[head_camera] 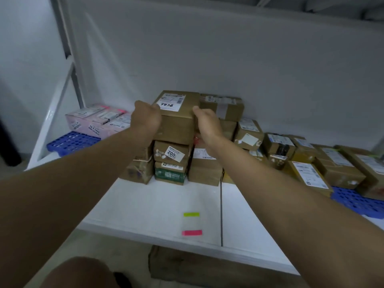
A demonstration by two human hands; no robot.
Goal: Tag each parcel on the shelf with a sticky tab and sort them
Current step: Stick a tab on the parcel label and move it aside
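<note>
Both hands, left (146,117) and right (207,122), hold a matte cardboard parcel (176,119) in a curled-finger grip atop the stacked boxes; glossy sticky tabs (192,223) lie on the smooth white shelf (145,204).

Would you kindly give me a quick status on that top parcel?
Both hands, left and right, grip top box on the stack. Sticky tabs lie unused on shelf. Nothing blocking.
</note>
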